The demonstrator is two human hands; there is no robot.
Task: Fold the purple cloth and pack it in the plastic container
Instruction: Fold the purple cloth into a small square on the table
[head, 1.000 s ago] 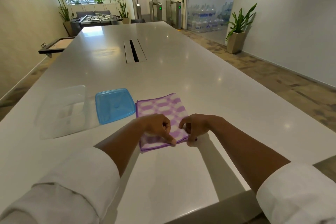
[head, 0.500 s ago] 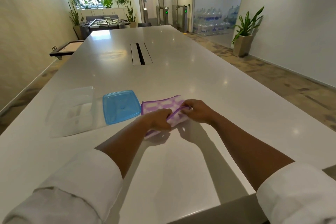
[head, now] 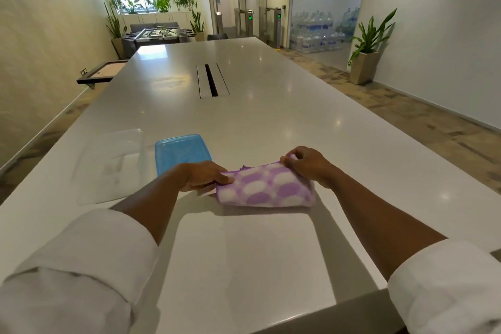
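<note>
Head view: a long white table [head: 244, 122] runs away from the camera, and the cloth [head: 267, 188] — purple with white ovals — sits on it as the landmark for everything else. The cloth is folded into a thick, narrow band lying crosswise near the table's near end, its rounded fold facing the camera and its loose edges on the far side.

At the cloth's left end, the left hand [head: 204, 176] has thumb and fingers closed on the corner, the thumb lying on top of the fabric. At the cloth's far right corner, the right hand [head: 307, 163] pinches the upper edge with fingertips drawn together, lifting that corner slightly off the table. Both forearms reach in from rolled white sleeves [head: 81, 266] at the bottom of the frame.

Just left of the cloth and a little beyond it, partly hidden by the left hand, lies a blue lid [head: 181, 150], flat on the table. Further left of the cloth, touching or nearly touching the lid, stands the clear container [head: 108, 165] — its walls are so transparent that its outline is faint, and I cannot tell whether anything is inside.

Well beyond the cloth, a cable slot [head: 212, 81] is set into the tabletop's middle. Far right of the cloth, a potted plant [head: 366, 54] stands on the floor by the wall.
</note>
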